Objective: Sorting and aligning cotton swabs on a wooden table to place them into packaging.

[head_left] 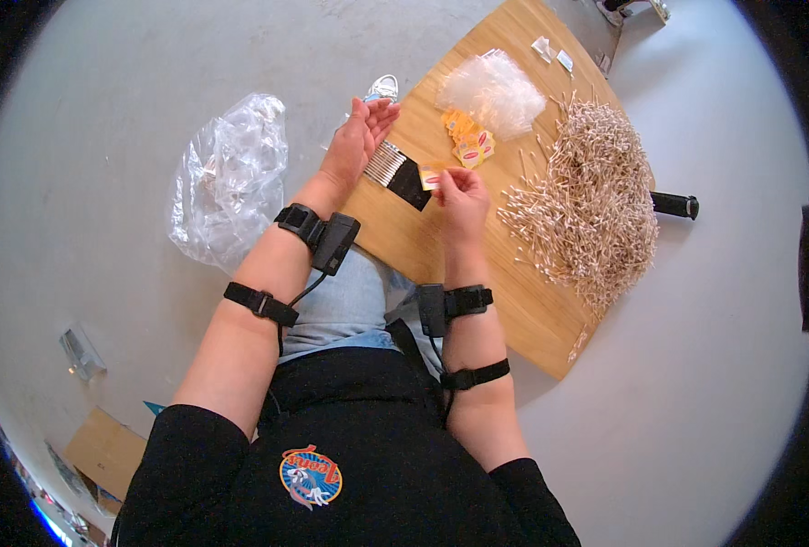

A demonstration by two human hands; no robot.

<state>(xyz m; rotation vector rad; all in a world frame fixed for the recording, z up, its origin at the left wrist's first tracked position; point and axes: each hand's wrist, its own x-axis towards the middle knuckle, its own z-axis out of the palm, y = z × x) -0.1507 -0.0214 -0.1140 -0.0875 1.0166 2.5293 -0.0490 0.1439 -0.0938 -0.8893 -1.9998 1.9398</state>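
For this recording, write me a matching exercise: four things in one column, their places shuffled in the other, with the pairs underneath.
Things
1. pile of swabs
2. large clear plastic bag
3. yellow-and-white card
4. flat black pad

Places
A. held in the right hand
B. off the table, to its left
C. lying on the table between the left hand and the right hand
D. spread over the table's right side

Pairs: 1-D, 2-B, 3-A, 4-C

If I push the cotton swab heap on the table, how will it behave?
The cotton swab heap would likely spread rather than slide as one, since it lies loose and crisscrossed. It may shed rolling pieces, being made of thin, straight swabs. Some could fall, as it reaches the edge of the wooden table.
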